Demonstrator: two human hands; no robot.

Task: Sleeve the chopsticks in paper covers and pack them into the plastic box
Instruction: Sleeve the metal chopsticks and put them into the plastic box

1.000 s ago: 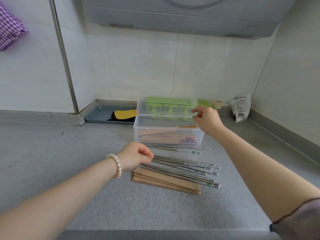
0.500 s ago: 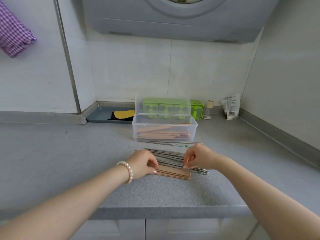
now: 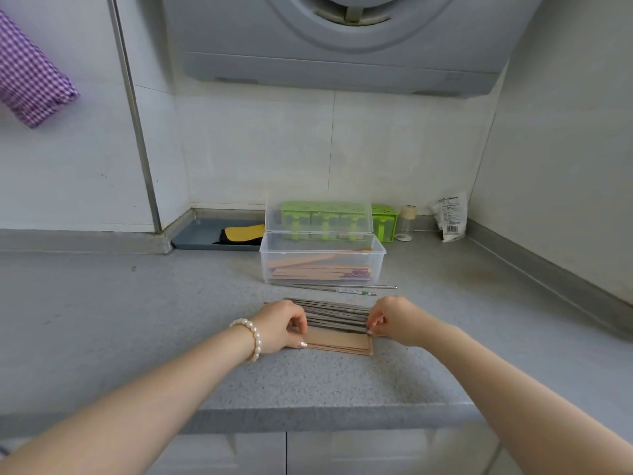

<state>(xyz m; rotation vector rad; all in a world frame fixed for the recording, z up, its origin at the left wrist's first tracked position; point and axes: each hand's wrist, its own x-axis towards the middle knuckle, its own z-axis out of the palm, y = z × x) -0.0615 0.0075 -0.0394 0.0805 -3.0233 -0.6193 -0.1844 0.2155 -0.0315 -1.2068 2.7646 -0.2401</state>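
Head view shows your two hands down at the near pile on the grey speckled bench (image 3: 102,320). The loose metal chopsticks (image 3: 337,315) lie in a flat bundle with their long axes running left to right, parallel to the bench's front edge; which end is the tip I cannot tell, as your hands cover both ends. They are thin, grey and shiny. Just in front of them, partly under them, sits a stack of tan paper covers (image 3: 339,343), long and narrow, lying the same left-right way. Your left hand (image 3: 281,327), with a pearl bracelet (image 3: 251,339) at the wrist, has its fingers curled over the left end of the pile, thumb touching the top cover's left end. Your right hand (image 3: 394,322) is curled at the right end, fingertips pinching at the chopstick ends above the covers' corner; exactly which piece it holds is too small to tell. Beyond the pile, two more chopsticks (image 3: 346,289) lie apart on the bench, also left to right, one with a green mark. Just behind them stands the clear plastic box (image 3: 322,258), lid raised, holding sleeved chopsticks laid lengthwise left to right. A green holder (image 3: 383,217) stands behind the box.
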